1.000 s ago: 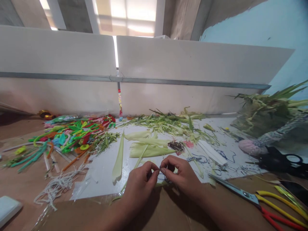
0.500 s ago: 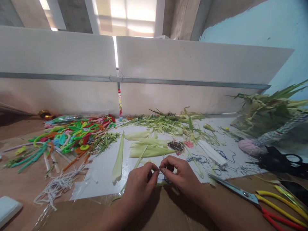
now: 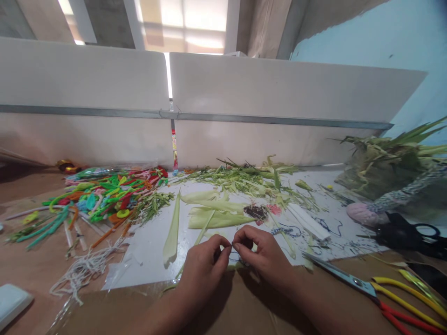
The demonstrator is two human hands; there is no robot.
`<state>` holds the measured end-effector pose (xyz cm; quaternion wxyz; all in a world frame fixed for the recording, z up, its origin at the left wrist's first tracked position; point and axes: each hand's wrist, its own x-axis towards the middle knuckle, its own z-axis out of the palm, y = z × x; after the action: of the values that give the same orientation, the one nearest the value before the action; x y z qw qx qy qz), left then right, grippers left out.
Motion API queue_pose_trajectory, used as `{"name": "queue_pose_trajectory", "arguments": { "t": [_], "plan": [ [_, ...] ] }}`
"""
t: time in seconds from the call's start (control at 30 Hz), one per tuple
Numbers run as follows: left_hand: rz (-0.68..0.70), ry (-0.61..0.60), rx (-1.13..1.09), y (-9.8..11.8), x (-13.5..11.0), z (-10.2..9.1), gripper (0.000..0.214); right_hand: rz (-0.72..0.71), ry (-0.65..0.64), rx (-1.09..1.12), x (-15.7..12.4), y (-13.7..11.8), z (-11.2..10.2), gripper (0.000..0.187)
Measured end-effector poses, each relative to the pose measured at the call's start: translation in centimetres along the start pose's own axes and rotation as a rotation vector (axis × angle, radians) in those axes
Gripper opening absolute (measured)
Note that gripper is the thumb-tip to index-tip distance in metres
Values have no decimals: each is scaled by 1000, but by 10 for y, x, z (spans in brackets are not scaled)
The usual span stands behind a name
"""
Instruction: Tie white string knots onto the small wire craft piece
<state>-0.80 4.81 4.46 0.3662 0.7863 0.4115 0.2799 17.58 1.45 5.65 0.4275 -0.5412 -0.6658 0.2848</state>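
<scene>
My left hand (image 3: 206, 263) and my right hand (image 3: 263, 253) meet over the front of the white sheet (image 3: 146, 251), thumbs and forefingers pinched almost tip to tip. Between the fingertips is a thin dark thread (image 3: 236, 255), part of which loops down below them; its ends are hidden. Pale green corn husk pieces (image 3: 220, 218) lie flat just beyond the fingers. Left of them rests a single long husk strip (image 3: 172, 230). A dark clump of fibres (image 3: 255, 212) and a pink piece (image 3: 274, 209) sit behind my right hand, near a tangle of blue thread (image 3: 286, 230).
Large scissors (image 3: 352, 279) with yellow and red handles lie at right, near a black-handled tool (image 3: 394, 228). Colourful pipe cleaners (image 3: 104, 195) and white strings (image 3: 84, 270) are heaped at left. Husk scraps (image 3: 240, 176) line the back, below a white panel (image 3: 279, 88). A husk-filled bag (image 3: 370, 167) stands right.
</scene>
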Motion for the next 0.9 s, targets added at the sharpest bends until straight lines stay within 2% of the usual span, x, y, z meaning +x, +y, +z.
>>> {"name": "queue_pose_trajectory", "arguments": {
  "t": [0.4,0.9],
  "plan": [
    [-36,8,-106,0,4,0,21,27,-6,18,0,0,0,10],
    [-57,2,-88,1,3,1,22,38,-1,37,-2,-2,1,8]
  ]
}}
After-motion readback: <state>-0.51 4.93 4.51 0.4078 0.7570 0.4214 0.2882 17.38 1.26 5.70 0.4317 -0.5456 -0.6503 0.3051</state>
